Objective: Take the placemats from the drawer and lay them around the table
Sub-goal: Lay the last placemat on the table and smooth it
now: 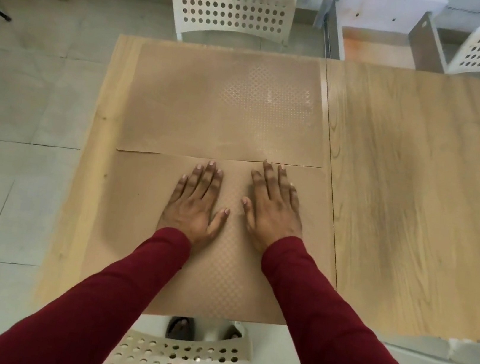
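- Along the left edge runs a pale tiled floor (8,116), grey seams between the tiles.
- The light wooden bench (417,193) carries two tan placemats that lie one behind the other on its left part.
- The far placemat (197,107) lies flat in front of the far white chair (232,6). It is a thin, translucent brownish sheet with rounded corners, and a fine diamond lattice catches the light toward its right side.
- The near placemat (143,192) has the same tan tone and the same small diamond embossing, plainest in the strip between the hands. Its far edge meets the far mat's near edge, slipping just under or against it; I cannot tell which.
- The left hand (195,203) lies palm down on the near mat, its grip spread flat, fingers straight, thumb out to the side.
- The right hand (272,208) does likewise just beside it, fingers spread, their tips reaching the seam between the mats.
- Both arms wear dark red sleeves (321,318).
- A perforated white chair (183,363) stands at the near edge, and a metal-sided open drawer (377,46) shows beyond the bench's far edge, right.
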